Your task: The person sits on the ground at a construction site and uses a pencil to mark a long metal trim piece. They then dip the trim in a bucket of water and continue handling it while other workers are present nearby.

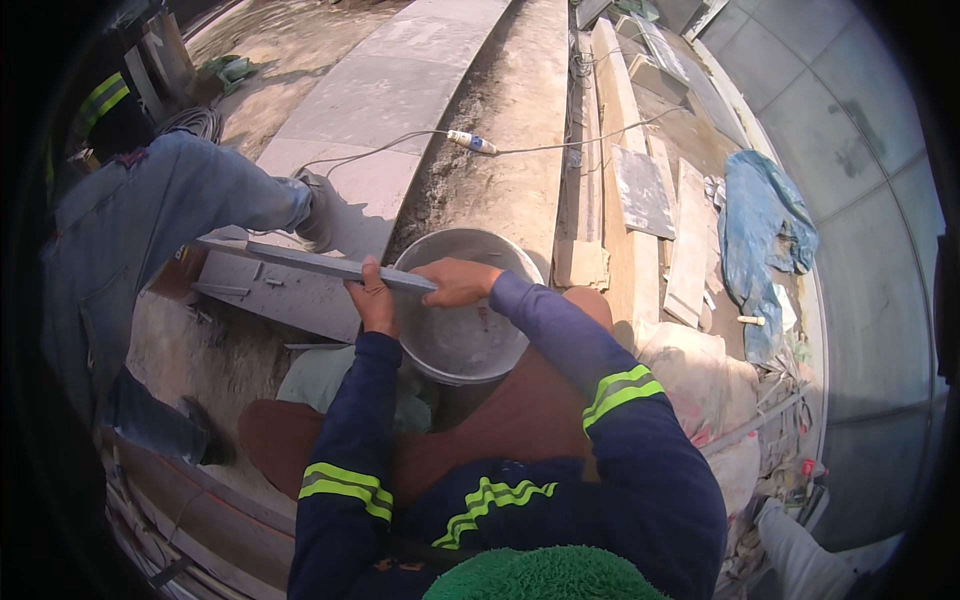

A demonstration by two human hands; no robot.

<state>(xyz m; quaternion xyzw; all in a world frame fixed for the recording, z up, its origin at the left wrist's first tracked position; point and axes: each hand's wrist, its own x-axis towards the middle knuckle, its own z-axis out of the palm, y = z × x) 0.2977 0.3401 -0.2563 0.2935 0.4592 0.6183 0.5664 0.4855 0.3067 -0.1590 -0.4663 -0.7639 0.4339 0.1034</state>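
Observation:
A long, narrow grey strip, which looks like cut stone or tile, lies slantwise across the left rim of a round grey bucket. Near the strip's right end, my left hand is closed round it with the thumb up. My right hand grips the very end of the strip, above the bucket's opening. Inside, the bucket looks dusty, with a few small marks on its bottom. The strip's far left end reaches toward another person's leg. Between my knees, a pale green cloth or bag touches the bucket's left side.
Another person in jeans steps with one shoe on the grey paving slabs at the left. A cable with a white and blue connector crosses ahead. Boards, a loose tile and a blue tarp lie right, beside a panelled wall.

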